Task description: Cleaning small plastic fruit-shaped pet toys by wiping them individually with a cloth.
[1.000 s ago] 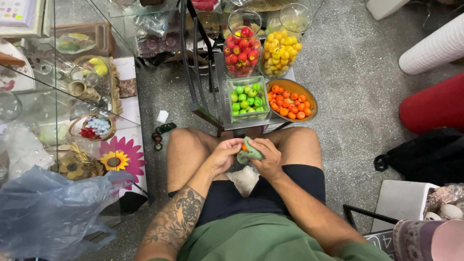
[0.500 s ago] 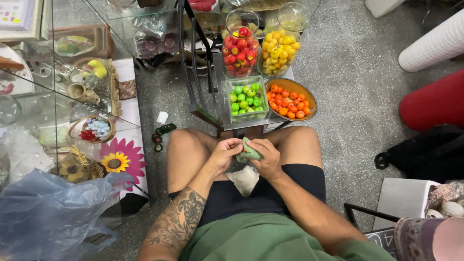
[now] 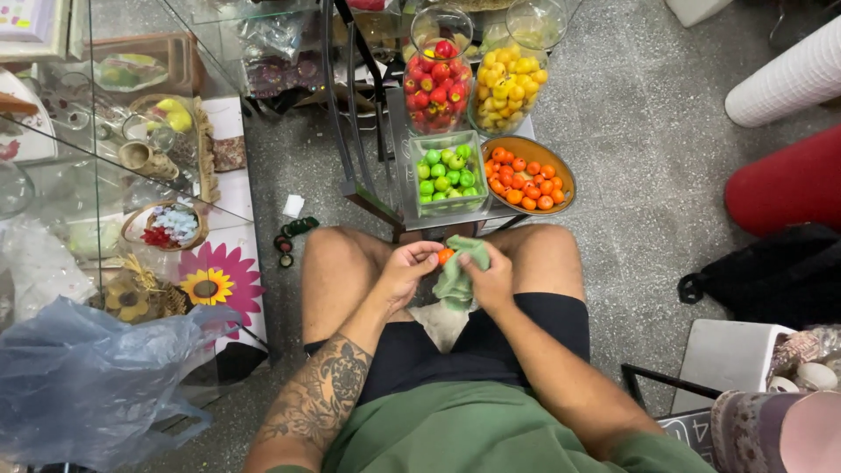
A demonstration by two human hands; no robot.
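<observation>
Orange ball (image 3: pixel 445 255), small and round, is sitting between your two hands, just above your knees as you are sitting on a low seat. Your left hand (image 3: pixel 408 267) is pinching it with curled fingers, closed on the ball, while your right hand (image 3: pixel 491 278) is gripping a pale green cloth (image 3: pixel 457 278) that is wrapping against the ball and hanging down between your thighs. Both hands are pressing close together, touching at the ball.

Just beyond your knees, a small table (image 3: pixel 412 219) is carrying a clear square tub of green balls (image 3: pixel 448 171) and, beside it on the right, an oval brown dish of orange balls (image 3: pixel 527 172). Behind them a glass jar of red balls (image 3: pixel 435 74) and a glass jar of yellow balls (image 3: pixel 510 81) are standing side by side. On your left, a glass cabinet (image 3: pixel 114 175) is holding baskets and trinkets, and a blue plastic bag (image 3: pixel 83 377) is lying on the floor near your left arm.
</observation>
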